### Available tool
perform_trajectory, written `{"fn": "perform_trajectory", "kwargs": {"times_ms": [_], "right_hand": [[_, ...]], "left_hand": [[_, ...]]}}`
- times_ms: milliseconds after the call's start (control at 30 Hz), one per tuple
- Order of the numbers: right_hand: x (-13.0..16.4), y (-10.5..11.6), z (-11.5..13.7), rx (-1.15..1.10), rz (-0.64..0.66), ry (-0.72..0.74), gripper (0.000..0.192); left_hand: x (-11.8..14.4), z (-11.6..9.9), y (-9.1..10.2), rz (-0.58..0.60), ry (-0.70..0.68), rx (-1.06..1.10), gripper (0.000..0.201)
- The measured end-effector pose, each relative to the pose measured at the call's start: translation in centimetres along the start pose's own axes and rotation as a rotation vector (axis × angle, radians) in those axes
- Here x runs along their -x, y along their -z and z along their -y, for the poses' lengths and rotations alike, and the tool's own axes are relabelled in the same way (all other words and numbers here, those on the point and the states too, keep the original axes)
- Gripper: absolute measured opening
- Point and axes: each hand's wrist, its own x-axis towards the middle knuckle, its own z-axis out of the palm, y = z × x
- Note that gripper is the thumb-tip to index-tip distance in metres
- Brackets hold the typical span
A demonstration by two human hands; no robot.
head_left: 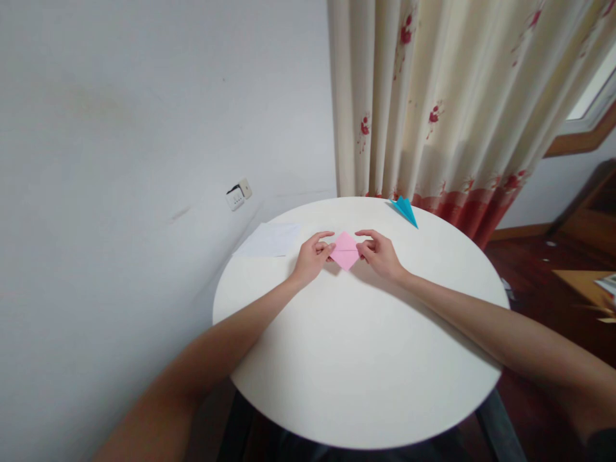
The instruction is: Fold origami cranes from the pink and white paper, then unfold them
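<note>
A small pink folded paper point(346, 258), shaped like a diamond with a dark crease or slit across its middle, is held just above the white round table point(356, 372). My left hand point(314, 255) pinches its left corner between thumb and fingers. At the opposite corner, my right hand point(380, 252) grips the paper the same way. Both index fingers stretch out past the paper's upper edges. The fingertips behind the paper are partly hidden.
White paper sheets point(267, 240) lie at the table's left rear. A blue paper plane point(405, 210) rests near the back right edge. Behind stand a wall with a socket point(235, 198) and a flowered curtain point(414, 96). A wooden surface point(584, 285) is at the right.
</note>
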Motion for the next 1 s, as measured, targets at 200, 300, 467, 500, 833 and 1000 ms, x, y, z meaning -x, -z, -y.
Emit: {"fn": "perform_trajectory", "kwargs": {"times_ms": [200,300,467,500,833,1000], "right_hand": [[-0.16,0.01,-0.35,0.011,-0.036,0.006,0.031],[-0.19,-0.06,-0.29,0.028,-0.033,0.034,0.026],[0.01,-0.19,0.13,0.083,-0.034,0.022,0.029],[0.06,-0.22,0.22,0.076,-0.034,0.017,0.029],[0.16,-0.25,0.09,-0.038,0.000,0.037,0.027],[0.34,-0.33,0.04,0.005,0.069,0.024,0.031]], "left_hand": [[-0.06,0.05,-0.23,-0.026,-0.022,0.021,0.035],[-0.08,0.01,-0.29,-0.040,-0.016,-0.011,0.034],[-0.10,0.00,-0.24,-0.057,-0.046,-0.031,0.031],[-0.08,0.00,-0.24,-0.059,-0.055,-0.019,0.030],[0.25,-0.69,-0.17,-0.020,0.012,-0.029,0.062],[0.28,-0.53,-0.51,0.110,0.087,0.106,0.057]]}}
